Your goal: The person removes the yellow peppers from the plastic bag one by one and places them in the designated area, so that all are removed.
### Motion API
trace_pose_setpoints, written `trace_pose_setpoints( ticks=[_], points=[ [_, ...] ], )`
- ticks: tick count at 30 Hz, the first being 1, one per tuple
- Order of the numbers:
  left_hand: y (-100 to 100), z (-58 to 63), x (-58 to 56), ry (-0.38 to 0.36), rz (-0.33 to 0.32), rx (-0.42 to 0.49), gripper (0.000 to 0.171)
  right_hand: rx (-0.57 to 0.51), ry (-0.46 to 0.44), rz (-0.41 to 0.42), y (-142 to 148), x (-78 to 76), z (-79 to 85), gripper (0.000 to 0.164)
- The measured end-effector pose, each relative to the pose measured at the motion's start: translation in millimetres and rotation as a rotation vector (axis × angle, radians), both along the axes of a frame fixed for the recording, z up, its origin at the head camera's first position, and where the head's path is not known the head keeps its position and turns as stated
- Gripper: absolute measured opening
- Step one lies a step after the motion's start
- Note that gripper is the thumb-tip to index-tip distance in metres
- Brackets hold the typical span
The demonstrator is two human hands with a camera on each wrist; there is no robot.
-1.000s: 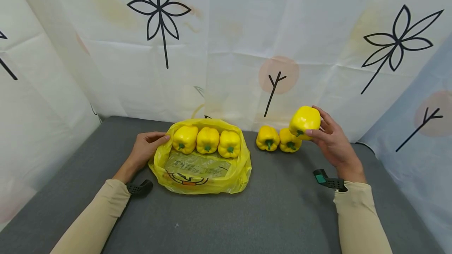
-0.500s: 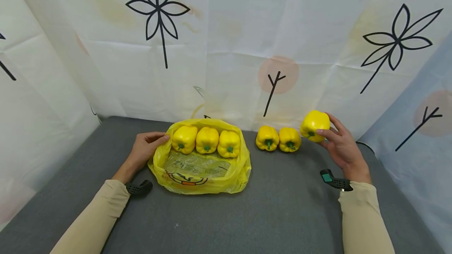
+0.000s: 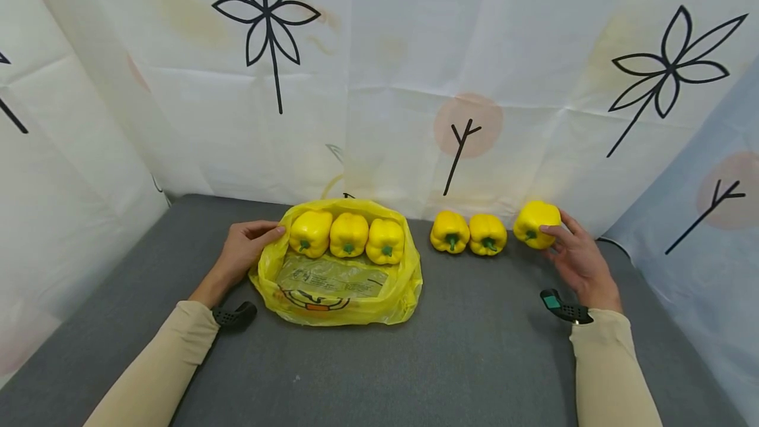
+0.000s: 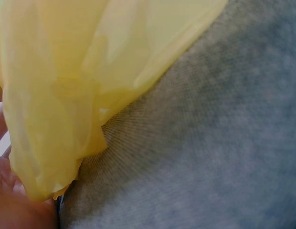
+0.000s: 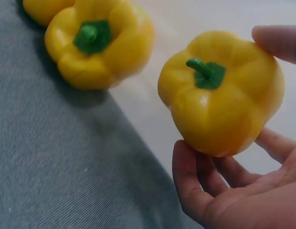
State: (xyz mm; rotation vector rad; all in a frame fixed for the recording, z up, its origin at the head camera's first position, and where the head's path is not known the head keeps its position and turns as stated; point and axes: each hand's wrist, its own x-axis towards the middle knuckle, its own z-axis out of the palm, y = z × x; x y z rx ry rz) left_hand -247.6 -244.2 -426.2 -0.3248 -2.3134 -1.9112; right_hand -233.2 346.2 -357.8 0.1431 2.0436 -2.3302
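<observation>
My right hand [image 3: 580,257] holds a yellow bell pepper [image 3: 536,223] at the far right of the row, its thumb and fingers on opposite sides in the right wrist view. The green stem of this bell pepper [image 5: 224,105] faces the camera. To its left two more yellow bell peppers [image 3: 487,234] stand side by side. My left hand [image 3: 240,252] pinches the left rim of a yellow plastic bag [image 3: 340,312], whose mouth is spread wide. Three yellow bell peppers [image 3: 348,236] sit in a row along the bag's back. In the left wrist view, the bag [image 4: 52,119] hides most of the hand.
A dark grey cloth-covered table [image 3: 379,374] lies under everything. Behind its back edge hangs a white curtain [image 3: 391,84] with printed plants, close to the peppers. Other curtain panels close off the left and right sides.
My right hand has moved right and then lowered with its bell pepper, away from the pair beside it. The left hand and the bag have stayed in place.
</observation>
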Motion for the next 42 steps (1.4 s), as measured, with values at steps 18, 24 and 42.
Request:
trace_pose_setpoints(
  ticks=[18,24,42],
  points=[
    [1.3,-1.0,-1.3,-0.019,0.002,-0.001,0.042,0.084,-0.123,0.022,1.8,-5.6,-18.4,0.089],
    [0.6,-1.5,0.1,-0.015,0.001,0.008,0.043,0.137,-0.132,0.025,0.9,-7.0,-20.2,0.088],
    [0.2,0.8,0.4,-0.031,0.009,-0.002,0.043,0.211,-0.16,0.099,-2.0,-8.9,-16.4,0.083]
  ],
)
